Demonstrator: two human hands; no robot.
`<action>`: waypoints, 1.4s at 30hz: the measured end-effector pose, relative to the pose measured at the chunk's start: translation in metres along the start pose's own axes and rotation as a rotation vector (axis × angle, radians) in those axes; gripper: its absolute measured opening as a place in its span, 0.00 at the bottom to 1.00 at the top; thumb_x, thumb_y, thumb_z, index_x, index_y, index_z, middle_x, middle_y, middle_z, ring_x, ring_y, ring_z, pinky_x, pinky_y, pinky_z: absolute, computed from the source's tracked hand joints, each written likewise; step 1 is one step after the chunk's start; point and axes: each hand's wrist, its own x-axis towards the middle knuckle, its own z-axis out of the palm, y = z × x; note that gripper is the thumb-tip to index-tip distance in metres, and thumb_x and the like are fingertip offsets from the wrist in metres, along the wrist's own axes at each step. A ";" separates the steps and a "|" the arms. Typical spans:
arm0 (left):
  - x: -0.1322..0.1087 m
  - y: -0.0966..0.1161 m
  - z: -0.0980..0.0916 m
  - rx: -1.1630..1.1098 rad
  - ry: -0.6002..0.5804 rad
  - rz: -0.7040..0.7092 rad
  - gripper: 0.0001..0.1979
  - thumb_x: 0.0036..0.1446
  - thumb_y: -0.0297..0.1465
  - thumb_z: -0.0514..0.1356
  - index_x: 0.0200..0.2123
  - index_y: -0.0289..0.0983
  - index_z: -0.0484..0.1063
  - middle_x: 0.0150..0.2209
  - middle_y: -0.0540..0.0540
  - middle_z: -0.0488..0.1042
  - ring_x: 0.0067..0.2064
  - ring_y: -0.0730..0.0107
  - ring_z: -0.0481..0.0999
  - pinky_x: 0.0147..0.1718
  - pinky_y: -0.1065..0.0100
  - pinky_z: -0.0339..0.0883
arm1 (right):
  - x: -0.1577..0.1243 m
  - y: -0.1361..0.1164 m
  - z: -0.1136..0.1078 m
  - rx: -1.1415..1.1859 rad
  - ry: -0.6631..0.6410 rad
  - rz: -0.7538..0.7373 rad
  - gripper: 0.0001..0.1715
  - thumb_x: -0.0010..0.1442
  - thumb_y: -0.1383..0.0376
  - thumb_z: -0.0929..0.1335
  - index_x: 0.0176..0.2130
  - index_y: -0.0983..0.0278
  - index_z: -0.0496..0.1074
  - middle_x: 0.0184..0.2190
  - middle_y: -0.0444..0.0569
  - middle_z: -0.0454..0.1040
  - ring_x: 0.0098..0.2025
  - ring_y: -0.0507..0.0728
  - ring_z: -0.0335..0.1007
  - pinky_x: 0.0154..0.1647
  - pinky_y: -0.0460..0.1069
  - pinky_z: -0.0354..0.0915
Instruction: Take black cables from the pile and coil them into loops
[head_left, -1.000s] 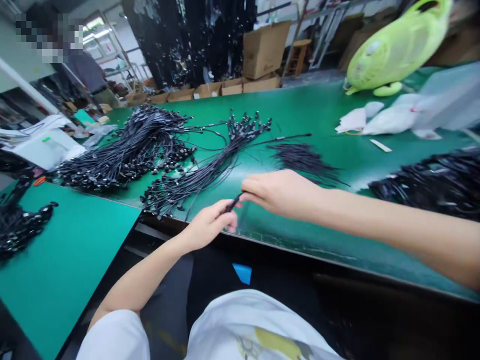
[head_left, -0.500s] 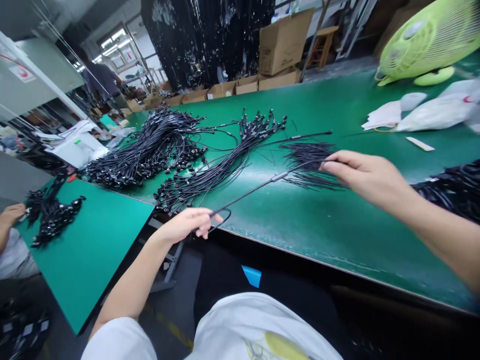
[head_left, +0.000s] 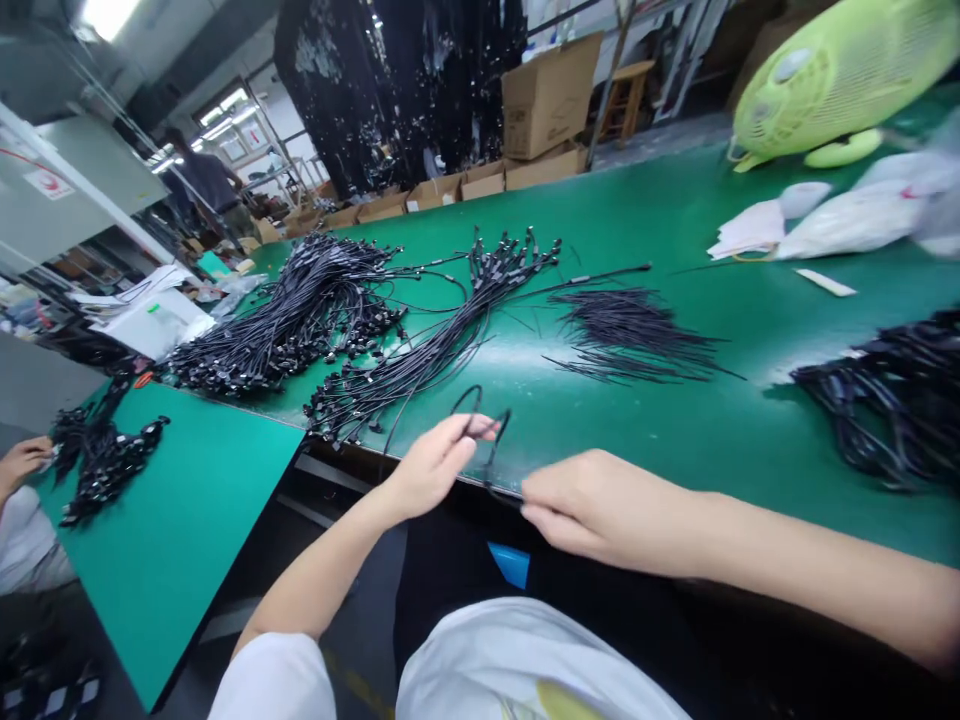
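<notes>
My left hand [head_left: 435, 462] pinches a thin black cable [head_left: 480, 415] that curls in a loop above its fingers, at the near edge of the green table [head_left: 660, 440]. My right hand [head_left: 592, 510] is closed on the same cable's lower end, just right of and below the left hand. Beyond them lie a bundle of black cables with connectors [head_left: 427, 340], a bigger heap of cables [head_left: 292, 310] to its left, and a fan of thin black ties [head_left: 637, 330].
More black cable lies at the right edge [head_left: 892, 400]. White bags and paper [head_left: 810, 225] and a lime-green fan [head_left: 840, 75] sit at the far right. A lower green table [head_left: 172, 530] on the left holds black parts, where another person's hand [head_left: 22, 460] works. Cardboard boxes [head_left: 547, 95] stand behind.
My right hand has come back from the pile of ties to the table's near edge, beside the left hand. The cable, stretched straight before, now loops above my left hand.
</notes>
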 end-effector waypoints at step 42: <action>-0.013 -0.040 0.058 -0.731 -0.084 -0.461 0.19 0.50 0.43 0.68 0.32 0.34 0.70 0.26 0.51 0.66 0.29 0.74 0.67 0.34 0.67 0.64 | 0.045 0.022 0.048 1.550 0.443 0.346 0.26 0.59 0.43 0.66 0.34 0.63 0.69 0.24 0.45 0.72 0.26 0.51 0.71 0.21 0.42 0.65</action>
